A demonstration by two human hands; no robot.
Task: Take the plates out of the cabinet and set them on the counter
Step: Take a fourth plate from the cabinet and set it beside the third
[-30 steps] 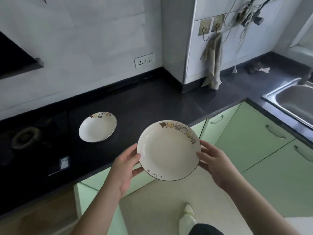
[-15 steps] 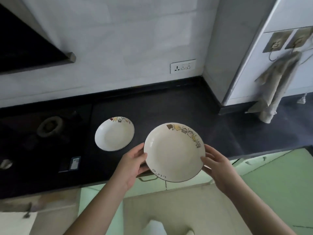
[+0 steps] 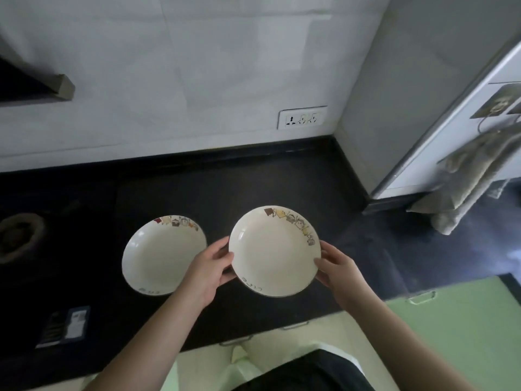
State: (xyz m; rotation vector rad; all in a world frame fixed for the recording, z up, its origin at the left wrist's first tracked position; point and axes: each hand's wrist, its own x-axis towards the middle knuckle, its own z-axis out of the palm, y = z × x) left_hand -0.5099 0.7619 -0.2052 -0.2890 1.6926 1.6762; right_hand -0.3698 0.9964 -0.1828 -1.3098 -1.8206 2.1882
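— Above the dark desk [image 3: 253, 187], what do the two hands hold?

— They hold one white plate [image 3: 275, 251] between them. The left hand [image 3: 210, 268] grips its left rim, thumb on top and the other fingers curled under. The right hand [image 3: 337, 268] grips the right rim in the same way, thumb on the upper edge.

— Which way does the plate face?

— Its hollow side faces up, and it is tilted a little toward the person. It is round, so it has no long axis. The band of small coloured pictures lies on the far right rim, and some written letters are on the near rim.

— Does it touch the desk?

— I cannot tell; it is over the front part of the desk.

— What is around it?

— A second plate [image 3: 163, 255] of the same pattern lies flat on the desk just beside it on the left, partly behind the left hand. Farther back there is a wall socket [image 3: 303, 118]. A cloth [image 3: 468, 176] hangs at the right, and green cabinet doors [image 3: 462, 328] are below the desk edge.
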